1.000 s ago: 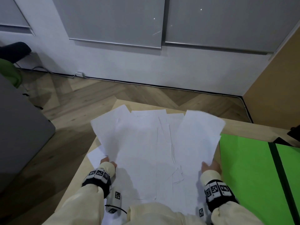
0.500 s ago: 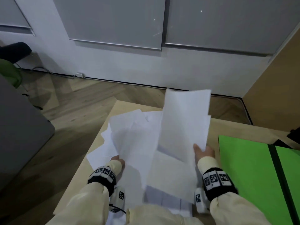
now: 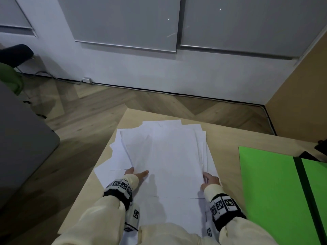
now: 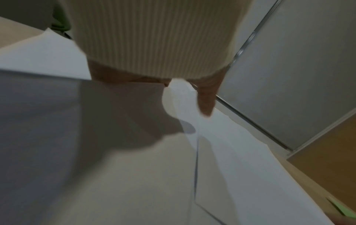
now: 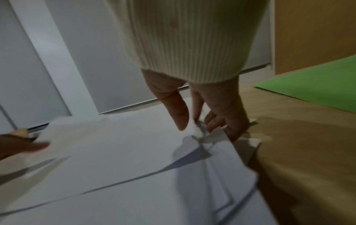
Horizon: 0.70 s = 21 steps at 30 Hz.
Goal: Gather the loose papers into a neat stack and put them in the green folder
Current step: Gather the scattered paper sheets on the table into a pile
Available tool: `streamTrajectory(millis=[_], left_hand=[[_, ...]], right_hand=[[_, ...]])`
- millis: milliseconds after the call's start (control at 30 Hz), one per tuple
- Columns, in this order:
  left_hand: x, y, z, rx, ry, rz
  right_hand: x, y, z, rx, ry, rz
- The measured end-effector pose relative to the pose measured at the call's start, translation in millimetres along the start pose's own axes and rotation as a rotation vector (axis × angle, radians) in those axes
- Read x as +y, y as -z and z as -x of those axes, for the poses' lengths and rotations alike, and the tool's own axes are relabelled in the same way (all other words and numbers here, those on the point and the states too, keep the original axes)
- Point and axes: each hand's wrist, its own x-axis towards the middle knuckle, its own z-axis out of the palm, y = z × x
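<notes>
Several white papers (image 3: 169, 156) lie in a rough, uneven pile in the middle of the wooden table (image 3: 226, 138), their corners fanning out at the far and left sides. My left hand (image 3: 137, 173) holds the pile's left edge, thumb (image 4: 206, 103) on top and the other fingers hidden beneath the sheets. My right hand (image 3: 209, 181) pinches the right edge, thumb above and curled fingers (image 5: 221, 121) at the paper rim. The green folder (image 3: 269, 191) lies open and flat to the right, a strip of bare table between it and the papers.
A dark spine (image 3: 306, 191) divides the folder's two halves. A dark object (image 3: 320, 147) pokes in at the right edge. A grey block (image 3: 23, 138) stands on the floor left of the table. A wooden panel (image 3: 300, 85) rises at the right.
The wide spread of sheets has been pulled together. My right hand lifted a bunch, swung it left and laid it onto the pile; my left hand slid inward.
</notes>
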Motion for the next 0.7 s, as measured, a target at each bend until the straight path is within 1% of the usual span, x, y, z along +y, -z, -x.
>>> streamTrajectory(millis=[67, 133, 200, 267, 367, 433, 533, 600, 700], left_hand=[[-3, 2, -2, 0.032, 0.026, 0.009], [-8, 4, -4, 0.048, 0.04, 0.015], [-13, 4, -7, 0.056, 0.047, 0.035], [-13, 2, -7, 0.073, 0.058, 0.086], [-12, -1, -10, 0.072, 0.089, 0.234], [-12, -1, -9, 0.054, 0.094, 0.292], [-10, 1, -7, 0.073, 0.106, 0.243], [-8, 2, -10, 0.1, 0.123, 0.228], [-5, 2, -11, 0.128, 0.135, 0.277]], right_hand=[[10, 8, -1, -0.038, 0.067, -0.014], [19, 15, 1, -0.057, 0.068, -0.01], [27, 17, 6, -0.11, 0.046, 0.03], [33, 19, 9, -0.084, 0.029, 0.061], [38, 20, 16, -0.012, 0.008, 0.071], [35, 21, 22, -0.037, 0.037, 0.104], [29, 23, 25, -0.084, 0.088, 0.138], [26, 24, 25, -0.059, 0.103, 0.147], [25, 26, 24, 0.064, 0.106, 0.1]])
